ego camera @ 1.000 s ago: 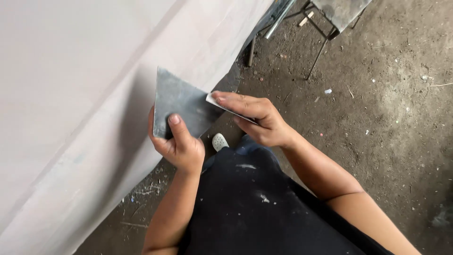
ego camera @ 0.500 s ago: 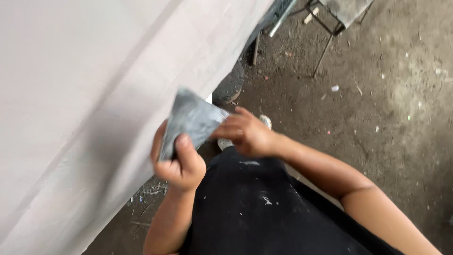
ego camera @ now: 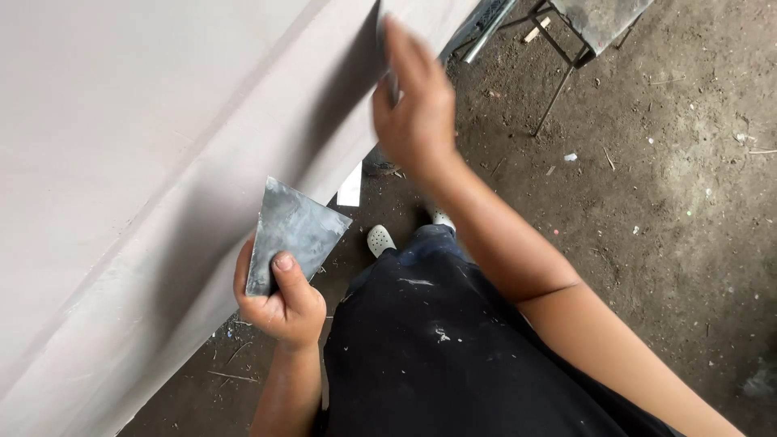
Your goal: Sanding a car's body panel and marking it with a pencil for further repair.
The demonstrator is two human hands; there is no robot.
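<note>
Left hand (ego camera: 279, 303) is curled shut on a grey trapezoid plate (ego camera: 290, 231), thumb pressed flat across its lower face, fingers wrapped behind its left edge. Head view is the only one I get. I see the plate held tilted, wide end up and to the right, just beside the pale wall (ego camera: 146, 146) but I cannot tell if it touches. Its surface is smeared grey, same tone as the wall coat.

Right hand (ego camera: 417, 113) is raised well above the left, up against the wall's lower edge, fingers extended and close together, motion-blurred. A thin dark blade edge (ego camera: 380, 40) shows just left of the fingertips; I read the hand as gripping it, though the handle is hidden behind the palm. Forearm runs down and right to the frame's bottom corner.

Below the hands: dark paint-flecked clothing (ego camera: 453, 364) fills the lower centre, and one pale perforated clog (ego camera: 379, 240) pokes out beneath the plate, a second one partly hidden by the right forearm. A white scrap (ego camera: 351, 188) lies on the ground by the wall base. Dirt floor (ego camera: 664, 210) is littered with small debris. Top right, a metal-legged stand (ego camera: 566, 48) sits well apart from both hands.
</note>
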